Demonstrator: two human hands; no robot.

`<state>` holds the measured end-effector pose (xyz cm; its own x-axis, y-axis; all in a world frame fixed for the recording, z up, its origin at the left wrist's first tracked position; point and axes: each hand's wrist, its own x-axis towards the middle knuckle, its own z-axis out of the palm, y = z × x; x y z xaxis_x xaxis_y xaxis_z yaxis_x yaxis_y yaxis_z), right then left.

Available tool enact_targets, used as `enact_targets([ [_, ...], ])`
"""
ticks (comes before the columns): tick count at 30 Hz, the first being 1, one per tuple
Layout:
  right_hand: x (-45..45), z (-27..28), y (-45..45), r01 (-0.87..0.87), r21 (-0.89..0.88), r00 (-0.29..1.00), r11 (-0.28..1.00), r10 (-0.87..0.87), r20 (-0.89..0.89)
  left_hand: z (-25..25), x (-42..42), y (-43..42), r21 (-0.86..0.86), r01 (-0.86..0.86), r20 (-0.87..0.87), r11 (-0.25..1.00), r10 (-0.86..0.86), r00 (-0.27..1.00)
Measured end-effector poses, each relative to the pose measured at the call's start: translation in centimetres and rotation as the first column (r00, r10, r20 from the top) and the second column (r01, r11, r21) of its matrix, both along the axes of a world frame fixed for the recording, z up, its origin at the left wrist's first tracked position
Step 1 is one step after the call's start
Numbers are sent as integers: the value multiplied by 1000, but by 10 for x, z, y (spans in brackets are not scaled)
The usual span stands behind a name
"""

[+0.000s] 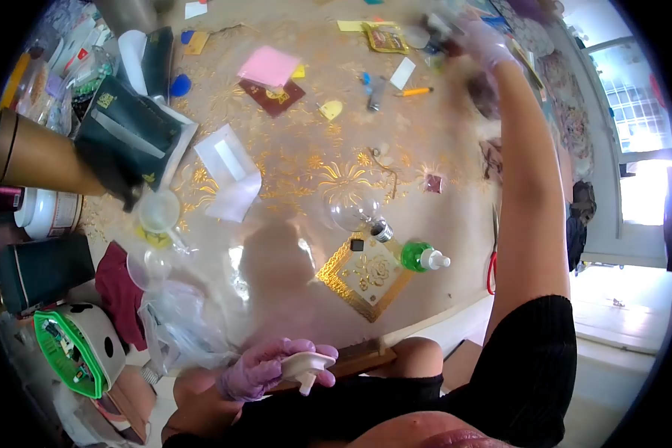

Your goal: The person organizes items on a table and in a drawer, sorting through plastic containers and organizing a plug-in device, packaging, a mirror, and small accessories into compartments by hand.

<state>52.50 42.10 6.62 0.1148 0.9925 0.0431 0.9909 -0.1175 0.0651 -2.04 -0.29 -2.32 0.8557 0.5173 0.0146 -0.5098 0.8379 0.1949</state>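
My left hand (257,369), in a thin purple glove, is closed around a small white dish-shaped piece (306,364) with a short stem pointing down, held near my lap. My right hand (487,45), gloved too, stretches to the far right of the table and is smeared by motion. Blurred grey and dark items lie by its fingers, and I cannot make out whether it grips one. Nearer to me a clear glass light bulb (351,214) lies beside a gold-edged coaster (369,276) with a small dark cube (357,245) on it. A green dropper bottle (418,257) touches the coaster's right side.
Red-handled scissors (492,270) lie near the right edge. A pencil (415,92), a yellow packet (386,37) and a pink pad (269,66) are farther back. At left stand a brown tumbler (45,153), a dark green box (46,274) and a green-rimmed bin (67,355).
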Motion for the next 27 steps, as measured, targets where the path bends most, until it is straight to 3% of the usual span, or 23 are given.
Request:
enact_targets([
  [1,1,2,0,42,27,994,999,-39,-104,0,-2,-1,3,9,5,1000,-9,1000],
  [3,10,5,-9,-62,501,996,863,19,91,4,-3,2,0,21,-16,1000,-21,1000],
  [4,1,10,-15,-65,502,995,862,21,92,6,-2,3,3,40,-40,999,-40,998],
  [6,-23,30,-25,158,694,983,702,-181,-41,9,-1,3,8,34,-61,999,-33,998],
  [8,-32,48,-27,250,730,967,636,-206,-152,14,4,3,10,28,-82,1000,-27,996],
  [9,-35,56,-30,341,753,940,564,-224,-258,20,9,7,150,-57,-86,987,71,994],
  [10,-35,61,-35,338,754,941,563,-220,-257,20,10,7,223,-102,-81,969,123,989],
  [11,-37,67,-41,240,796,970,555,-107,-218,20,11,8,292,-149,-74,945,177,981],
  [13,-42,80,-57,47,866,986,498,116,-120,13,9,3,92,9,-223,996,12,975],
  [14,-62,88,-67,-120,879,920,462,385,-77,14,11,1,100,2,-220,995,20,975],
  [15,-82,95,-83,-123,882,917,456,391,-74,17,12,-3,144,-39,-271,989,78,959],
  [17,-141,108,-142,-481,762,861,433,399,317,20,12,-15,213,-94,-309,973,158,938],
  [18,-173,107,-182,-510,715,802,478,564,195,22,12,-24,200,-143,-309,969,201,930],
  [20,-227,104,-263,-650,623,643,435,751,146,34,9,-42,168,-227,-359,959,275,892],
  [21,-244,103,-298,-733,581,564,354,793,229,36,8,-49,187,-254,-351,949,306,885],
  [23,-262,91,-355,-719,600,507,351,855,106,40,4,-62,60,-422,-329,905,417,848],
  [24,-269,86,-374,-730,612,527,303,820,223,33,1,-60,651,-351,-352,673,678,645],
  [26,-266,53,-404,-669,660,573,341,803,167,14,5,-72,795,-342,-214,501,758,616],
  [27,-264,42,-398,-607,716,614,346,776,146,6,6,-70,732,-408,-184,545,735,653],
])
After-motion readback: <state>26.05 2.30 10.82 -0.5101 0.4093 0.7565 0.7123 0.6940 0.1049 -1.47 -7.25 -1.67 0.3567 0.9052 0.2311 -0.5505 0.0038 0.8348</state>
